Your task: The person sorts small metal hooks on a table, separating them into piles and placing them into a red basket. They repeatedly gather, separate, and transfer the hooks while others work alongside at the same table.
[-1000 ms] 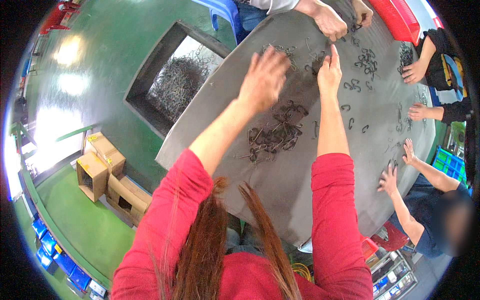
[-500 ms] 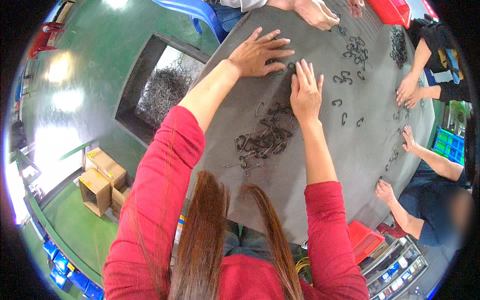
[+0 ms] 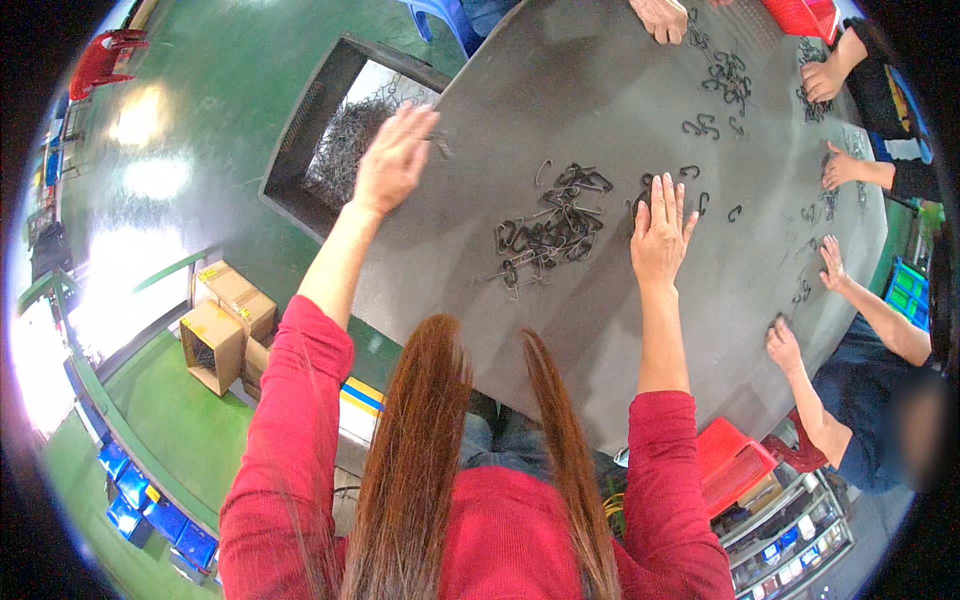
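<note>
Right grip (image 3: 659, 232) is flattened, palm down, with its fingers straight and close together over the middle of the desk (image 3: 740, 310). Left grip (image 3: 393, 167), also straight-fingered and pinching nothing that I can see, hangs at the desk's left edge, in front of the dark bin (image 3: 285, 150). One thin hook (image 3: 440, 147) shows just beside its fingertips; whether they touch, I cannot tell.

Between the two, near the centre of the frame, lies the pile of dark hooks (image 3: 548, 240). Its long axis slants from lower left to upper right (the hooks inside it point every way). It sits to the left of the right grip, which is clearly the nearer; from the left grip it lies down and to the right. A few dark hooks (image 3: 645, 186) lie beside the right fingers, perhaps partly under them, and loose single hooks (image 3: 735, 213) sit just right of these.

Nothing seems to stand between the right grip and the pile. Farther off are a hook cluster (image 3: 727, 78) toward the upper right, and co-workers' hands (image 3: 660, 18) at the top and along the right edge.
</note>
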{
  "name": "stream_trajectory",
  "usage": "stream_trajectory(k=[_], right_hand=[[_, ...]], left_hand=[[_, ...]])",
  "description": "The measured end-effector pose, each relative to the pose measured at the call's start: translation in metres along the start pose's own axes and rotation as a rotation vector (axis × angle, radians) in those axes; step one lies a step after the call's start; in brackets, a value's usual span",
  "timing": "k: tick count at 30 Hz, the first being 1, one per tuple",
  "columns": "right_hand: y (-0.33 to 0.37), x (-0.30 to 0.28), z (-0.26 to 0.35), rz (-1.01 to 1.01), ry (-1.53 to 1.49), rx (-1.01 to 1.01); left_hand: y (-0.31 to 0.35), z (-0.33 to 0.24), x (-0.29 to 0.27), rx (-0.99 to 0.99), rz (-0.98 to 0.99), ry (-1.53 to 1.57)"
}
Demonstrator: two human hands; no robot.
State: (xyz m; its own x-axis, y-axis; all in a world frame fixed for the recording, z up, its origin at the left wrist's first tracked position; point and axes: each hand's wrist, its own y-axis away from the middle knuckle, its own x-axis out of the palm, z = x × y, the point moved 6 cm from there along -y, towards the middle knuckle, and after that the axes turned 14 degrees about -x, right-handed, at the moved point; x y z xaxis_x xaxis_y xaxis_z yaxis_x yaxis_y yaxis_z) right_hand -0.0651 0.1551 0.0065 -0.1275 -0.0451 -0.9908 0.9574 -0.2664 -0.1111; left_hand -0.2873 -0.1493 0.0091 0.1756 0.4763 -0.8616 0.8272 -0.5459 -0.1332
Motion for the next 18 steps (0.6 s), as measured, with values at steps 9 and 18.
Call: stream_trajectory(k=[9,18], right_hand=[[0.006,-0.015,0.08,-0.027,-0.172,-0.284],[0.089,-0.027,0.062,-0.023,-0.203,-0.165]], left_hand=[[0.018,0.034,-0.029,-0.184,-0.258,-0.03],[0.025,-0.136,0.065,-0.034,0.081,0.019]])
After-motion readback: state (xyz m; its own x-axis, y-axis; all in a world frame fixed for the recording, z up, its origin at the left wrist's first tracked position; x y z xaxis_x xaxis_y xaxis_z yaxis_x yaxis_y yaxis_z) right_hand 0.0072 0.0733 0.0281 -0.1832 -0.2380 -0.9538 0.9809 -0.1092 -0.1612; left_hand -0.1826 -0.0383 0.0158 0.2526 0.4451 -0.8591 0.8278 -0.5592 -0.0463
